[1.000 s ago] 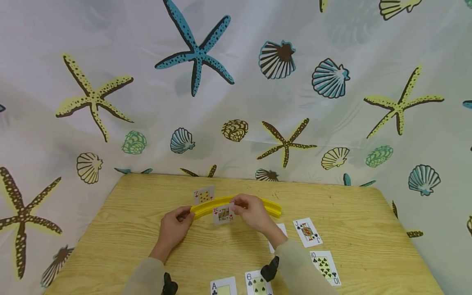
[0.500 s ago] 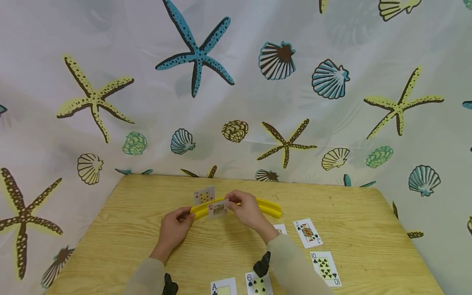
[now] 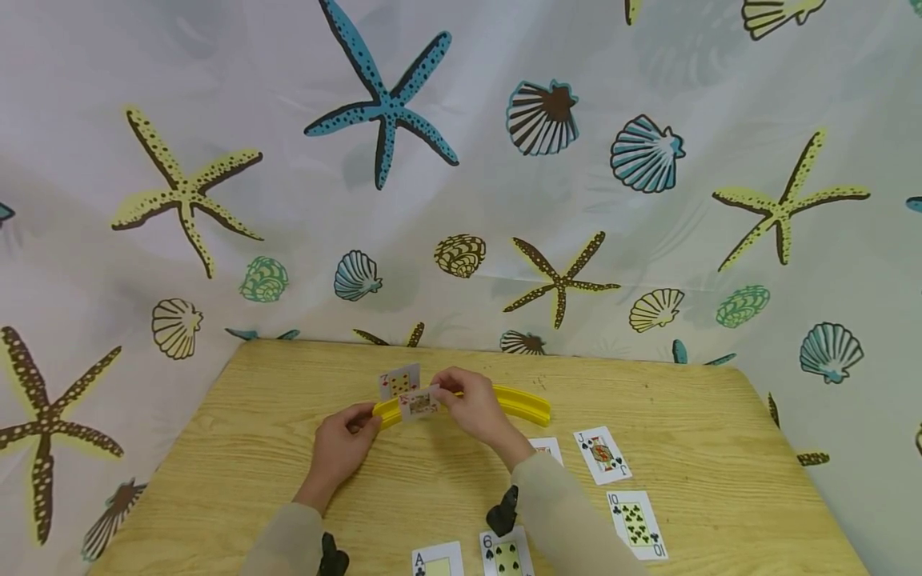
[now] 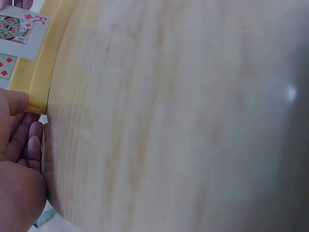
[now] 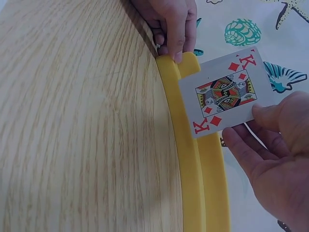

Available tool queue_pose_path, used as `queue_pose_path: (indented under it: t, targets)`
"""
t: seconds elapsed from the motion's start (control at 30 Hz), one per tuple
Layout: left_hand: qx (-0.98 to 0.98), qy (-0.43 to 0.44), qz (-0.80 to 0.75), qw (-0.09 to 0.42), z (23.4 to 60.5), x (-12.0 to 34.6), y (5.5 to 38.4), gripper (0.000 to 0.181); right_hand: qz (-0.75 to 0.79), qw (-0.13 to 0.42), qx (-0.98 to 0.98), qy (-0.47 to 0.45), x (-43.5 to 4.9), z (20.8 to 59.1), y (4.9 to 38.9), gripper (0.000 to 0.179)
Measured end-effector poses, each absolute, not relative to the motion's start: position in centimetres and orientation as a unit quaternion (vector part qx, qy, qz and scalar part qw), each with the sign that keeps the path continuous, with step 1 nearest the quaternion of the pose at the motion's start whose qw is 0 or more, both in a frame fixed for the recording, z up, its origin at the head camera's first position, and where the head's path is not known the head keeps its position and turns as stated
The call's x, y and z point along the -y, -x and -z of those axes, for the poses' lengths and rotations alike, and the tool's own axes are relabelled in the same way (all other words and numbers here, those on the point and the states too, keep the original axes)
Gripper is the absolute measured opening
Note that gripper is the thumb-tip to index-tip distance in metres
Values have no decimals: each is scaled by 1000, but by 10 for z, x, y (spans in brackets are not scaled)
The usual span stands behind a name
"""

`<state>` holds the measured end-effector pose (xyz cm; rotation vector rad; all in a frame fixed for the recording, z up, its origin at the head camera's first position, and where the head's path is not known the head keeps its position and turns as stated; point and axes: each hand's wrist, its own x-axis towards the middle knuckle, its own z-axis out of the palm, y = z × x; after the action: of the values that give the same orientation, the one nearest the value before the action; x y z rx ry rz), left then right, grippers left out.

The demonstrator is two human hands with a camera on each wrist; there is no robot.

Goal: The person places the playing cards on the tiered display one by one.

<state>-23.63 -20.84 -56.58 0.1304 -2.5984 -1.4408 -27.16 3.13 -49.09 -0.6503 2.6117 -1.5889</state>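
Note:
A curved yellow card holder (image 3: 524, 406) rests near the back of the table. My left hand (image 3: 342, 442) grips its left end, thumb on the front lip as the right wrist view shows. With thumb and fingers, my right hand (image 3: 471, 406) pinches the king of diamonds (image 3: 418, 404) by its right edge. The king is tilted, and its lower edge is right at the holder's groove (image 5: 197, 159) in the right wrist view. A seven of diamonds (image 3: 392, 384) stands upright in the holder behind the king, which overlaps its lower part.
Face up on the wooden table (image 3: 238, 456) lie a jack (image 3: 602, 454), a ten of clubs (image 3: 637, 524), a six of spades (image 3: 507, 556) and an ace (image 3: 437, 562). Another card (image 3: 549, 446) is partly hidden by the right forearm. A patterned cloth (image 3: 461, 200) hangs behind the table.
My right hand has moved left and slightly back with the king, bringing it over the holder's left part in front of the seven. The left hand and the holder have stayed put.

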Motion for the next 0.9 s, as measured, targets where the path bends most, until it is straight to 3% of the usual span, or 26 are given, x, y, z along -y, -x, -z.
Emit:
queue_pose_path:
  t: [0.9]
  targets:
    - [868,-43,487,85,562,208,234,30,515,23,-835,191,-14,487,276,14]
